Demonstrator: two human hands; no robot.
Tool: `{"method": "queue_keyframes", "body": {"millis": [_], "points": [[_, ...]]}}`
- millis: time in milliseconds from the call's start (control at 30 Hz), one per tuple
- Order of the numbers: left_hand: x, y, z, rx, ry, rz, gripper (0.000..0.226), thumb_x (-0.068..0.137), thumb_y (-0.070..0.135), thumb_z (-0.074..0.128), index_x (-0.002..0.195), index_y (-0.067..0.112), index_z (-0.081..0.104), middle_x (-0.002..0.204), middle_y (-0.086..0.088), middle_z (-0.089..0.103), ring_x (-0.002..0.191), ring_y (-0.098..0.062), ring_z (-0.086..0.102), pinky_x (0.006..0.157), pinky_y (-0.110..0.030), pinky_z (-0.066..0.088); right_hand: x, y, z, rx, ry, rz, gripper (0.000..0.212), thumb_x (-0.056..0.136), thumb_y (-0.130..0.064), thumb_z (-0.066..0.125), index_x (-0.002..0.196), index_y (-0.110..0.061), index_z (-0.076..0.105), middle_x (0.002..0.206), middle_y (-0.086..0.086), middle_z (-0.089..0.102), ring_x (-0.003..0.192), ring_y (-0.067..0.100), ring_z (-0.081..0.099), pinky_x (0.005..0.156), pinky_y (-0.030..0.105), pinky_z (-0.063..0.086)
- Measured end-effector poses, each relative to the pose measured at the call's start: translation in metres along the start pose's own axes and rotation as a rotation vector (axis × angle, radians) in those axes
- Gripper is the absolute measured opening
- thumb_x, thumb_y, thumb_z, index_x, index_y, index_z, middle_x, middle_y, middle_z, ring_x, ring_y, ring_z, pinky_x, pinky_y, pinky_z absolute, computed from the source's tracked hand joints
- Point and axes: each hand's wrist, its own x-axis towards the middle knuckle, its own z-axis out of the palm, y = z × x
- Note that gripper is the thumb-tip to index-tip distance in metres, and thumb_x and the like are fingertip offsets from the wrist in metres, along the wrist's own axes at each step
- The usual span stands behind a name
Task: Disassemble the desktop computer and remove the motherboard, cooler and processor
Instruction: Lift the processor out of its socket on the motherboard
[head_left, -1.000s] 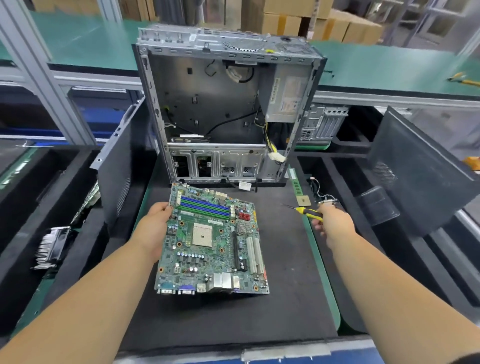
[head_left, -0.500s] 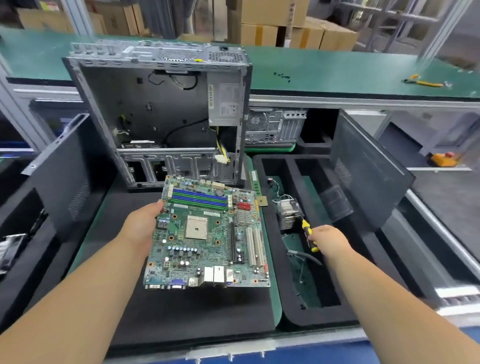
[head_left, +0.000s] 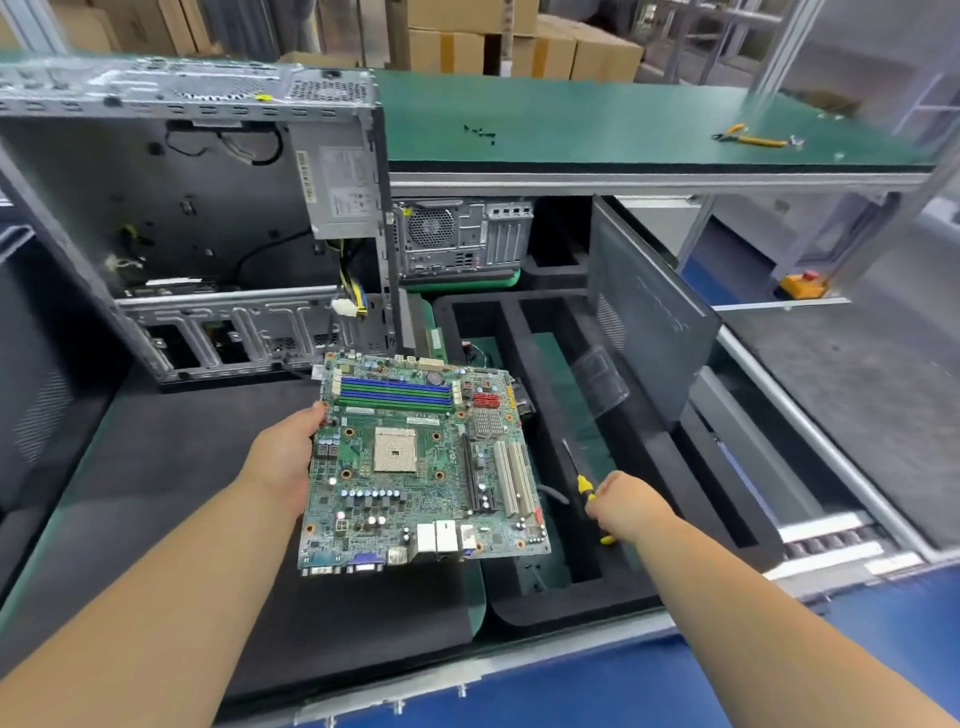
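Nearest, left hand (head_left: 283, 460) pinching the motherboard (head_left: 423, 462) by its left edge, lifted over the black mat's (head_left: 171, 493) right edge. Right hand (head_left: 626, 506) wrapped round a yellow-handled screwdriver (head_left: 584, 480) above the foam tray (head_left: 524, 608). Beyond, gutted computer case (head_left: 208, 218) upright at the mat's far edge.

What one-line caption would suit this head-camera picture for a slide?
Left hand holds the freed motherboard above the foam tray; right hand grips a screwdriver.
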Motion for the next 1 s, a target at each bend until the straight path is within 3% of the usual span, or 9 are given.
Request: {"method": "queue_keyframes", "body": {"millis": [100,233,400,467,533,633,733,867,1000], "points": [[-0.004,0.0,0.012,-0.026,-0.029,-0.03,0.05,0.096,0.036,0.056,0.139,0.011,0.052,0.15,-0.011,0.043,0.14,-0.032,0.036,0.115,-0.056,0.026,0.0,0.003,-0.004,-0.091,-0.012,-0.01,0.017,0.09,-0.026,0.057,0.09,-0.009,0.054,0.08,0.006,0.066,0.065,0.021,0.063,0.072,0.033,0.053],[-0.007,0.0,0.023,-0.06,-0.075,-0.056,0.051,0.096,0.038,0.055,0.141,0.014,0.05,0.153,-0.01,0.037,0.142,-0.033,0.031,0.115,-0.058,0.023,0.004,0.003,-0.011,-0.121,-0.035,-0.025,0.022,0.088,-0.03,0.061,0.101,-0.012,0.061,0.102,0.011,0.066,0.084,0.024,0.056,0.082,0.032,0.05],[-0.014,-0.002,0.034,-0.069,-0.027,-0.07,0.052,0.094,0.041,0.058,0.139,0.016,0.052,0.15,-0.01,0.042,0.138,-0.033,0.038,0.111,-0.059,0.03,0.002,0.0,-0.02,-0.119,0.023,-0.088,0.024,0.096,-0.026,0.051,0.095,-0.002,0.056,0.092,0.01,0.064,0.095,0.03,0.064,0.08,0.034,0.05],[-0.018,-0.003,0.038,-0.077,-0.015,-0.086,0.051,0.093,0.041,0.06,0.137,0.015,0.054,0.143,-0.012,0.05,0.129,-0.035,0.048,0.105,-0.06,0.039,-0.003,-0.007,-0.027,0.324,0.005,-0.079,0.037,0.101,-0.033,0.048,0.11,0.0,0.061,0.098,0.012,0.067,0.088,0.028,0.065,0.079,0.037,0.053],[-0.021,-0.004,0.044,-0.089,-0.007,-0.082,0.049,0.093,0.04,0.06,0.135,0.015,0.056,0.138,-0.012,0.055,0.123,-0.034,0.054,0.101,-0.057,0.043,-0.011,-0.014,-0.038,0.863,-0.327,-0.073,0.056,0.1,-0.051,0.043,0.12,-0.003,0.064,0.102,0.011,0.071,0.089,0.027,0.07,0.075,0.036,0.054],[-0.025,-0.007,0.054,-0.095,0.031,-0.068,0.051,0.093,0.04,0.06,0.137,0.013,0.054,0.142,-0.01,0.051,0.128,-0.031,0.049,0.104,-0.051,0.041,-0.021,-0.017,-0.056,1.2,-0.743,-0.205,0.063,0.095,-0.061,0.04,0.123,-0.011,0.065,0.116,0.01,0.071,0.104,0.026,0.07,0.079,0.044,0.059],[-0.028,-0.01,0.065,-0.139,0.031,-0.091,0.051,0.094,0.037,0.059,0.137,0.011,0.053,0.14,-0.012,0.053,0.126,-0.032,0.052,0.104,-0.053,0.042,-0.022,-0.018,-0.069,1.234,-0.714,-0.294,0.049,0.092,-0.049,0.05,0.118,-0.013,0.072,0.12,0.012,0.069,0.101,0.03,0.07,0.082,0.043,0.059],[-0.033,-0.012,0.08,-0.214,-0.035,-0.098,0.034,0.098,0.035,0.054,0.119,0.011,0.065,0.118,-0.014,0.068,0.096,-0.029,0.07,0.072,-0.044,0.058,-0.02,-0.026,-0.079,1.152,-0.475,-0.304,0.044,0.078,-0.039,0.067,0.112,-0.012,0.072,0.107,0.006,0.071,0.086,0.021,0.072,0.07,0.035,0.058],[-0.026,-0.016,0.089,-0.202,-0.057,-0.14,0.046,0.097,0.039,0.053,0.135,0.012,0.056,0.135,-0.014,0.057,0.123,-0.035,0.055,0.103,-0.057,0.042,-0.014,-0.027,-0.087,1.081,-0.351,-0.336,0.045,0.066,-0.04,0.07,0.105,-0.018,0.07,0.101,0.001,0.073,0.082,0.015,0.073,0.06,0.028,0.057]]}}
